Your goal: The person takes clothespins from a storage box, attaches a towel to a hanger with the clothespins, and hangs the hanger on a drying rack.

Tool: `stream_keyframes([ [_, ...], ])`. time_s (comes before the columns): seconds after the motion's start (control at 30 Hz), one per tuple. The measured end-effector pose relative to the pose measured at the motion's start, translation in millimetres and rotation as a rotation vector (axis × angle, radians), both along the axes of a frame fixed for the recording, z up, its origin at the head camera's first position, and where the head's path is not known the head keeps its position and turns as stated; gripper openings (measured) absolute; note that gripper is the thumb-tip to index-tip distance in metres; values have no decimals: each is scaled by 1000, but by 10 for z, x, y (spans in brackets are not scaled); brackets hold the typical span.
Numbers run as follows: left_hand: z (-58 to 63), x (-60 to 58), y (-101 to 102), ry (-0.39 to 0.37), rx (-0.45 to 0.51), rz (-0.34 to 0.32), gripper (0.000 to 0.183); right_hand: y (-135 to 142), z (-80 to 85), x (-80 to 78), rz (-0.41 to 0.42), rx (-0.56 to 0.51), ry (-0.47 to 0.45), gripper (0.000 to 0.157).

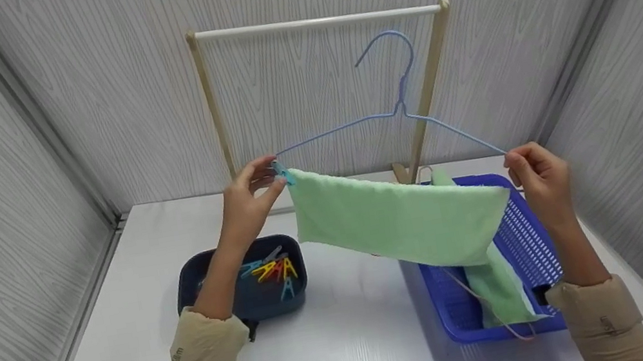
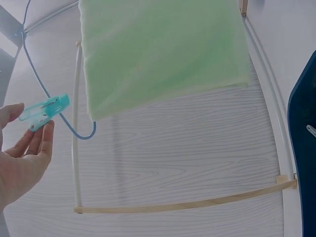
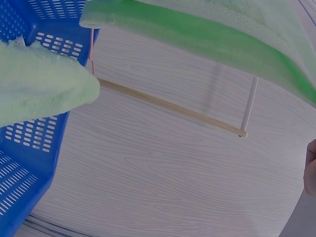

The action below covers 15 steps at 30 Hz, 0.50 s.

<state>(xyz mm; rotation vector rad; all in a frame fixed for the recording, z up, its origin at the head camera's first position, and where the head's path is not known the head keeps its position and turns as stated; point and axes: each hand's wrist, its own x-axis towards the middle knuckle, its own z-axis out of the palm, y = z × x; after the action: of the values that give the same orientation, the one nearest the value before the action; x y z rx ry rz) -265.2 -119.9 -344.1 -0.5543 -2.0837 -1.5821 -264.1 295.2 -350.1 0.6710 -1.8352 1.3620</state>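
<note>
A blue wire hanger point(image 1: 351, 124) is held up in the air, hook at the top. A light green towel point(image 1: 399, 213) hangs below its arms; the hanger's lower bar is hidden. At the hanger's left end, my left hand point(image 1: 249, 199) pinches a teal clothespin point(image 2: 47, 109) between thumb and fingers. In the left wrist view the clothespin is at the hanger wire, beside the towel's corner; whether it clamps anything I cannot tell. My right hand point(image 1: 540, 176) grips the hanger's right end with curled fingers. Only a bit of that hand shows in the right wrist view.
Behind the hanger stands a rack with a white rod point(image 1: 315, 23) on wooden posts. A dark tray point(image 1: 252, 313) at left holds several coloured clothespins point(image 1: 274, 270). At right, a blue perforated basket point(image 1: 527, 237) contains another green cloth point(image 1: 500, 294) and a pinkish wire hanger point(image 1: 478, 295).
</note>
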Motion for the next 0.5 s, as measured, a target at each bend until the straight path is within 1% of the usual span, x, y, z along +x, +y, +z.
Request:
stream_keyframes([
  [0.23, 7, -10, 5, -13, 6, -11, 38, -13, 3, -7, 1, 2, 4, 10],
  [0.33, 22, 12, 14, -20, 9, -14, 38, -18, 1, -8, 11, 0, 3, 10],
  [0.37, 35, 27, 21, -20, 8, -13, 38, -19, 0, -10, 17, -3, 4, 10],
  [0.5, 171, 174, 69, -21, -13, -8, 36, -15, -9, -16, 31, -10, 13, 10],
])
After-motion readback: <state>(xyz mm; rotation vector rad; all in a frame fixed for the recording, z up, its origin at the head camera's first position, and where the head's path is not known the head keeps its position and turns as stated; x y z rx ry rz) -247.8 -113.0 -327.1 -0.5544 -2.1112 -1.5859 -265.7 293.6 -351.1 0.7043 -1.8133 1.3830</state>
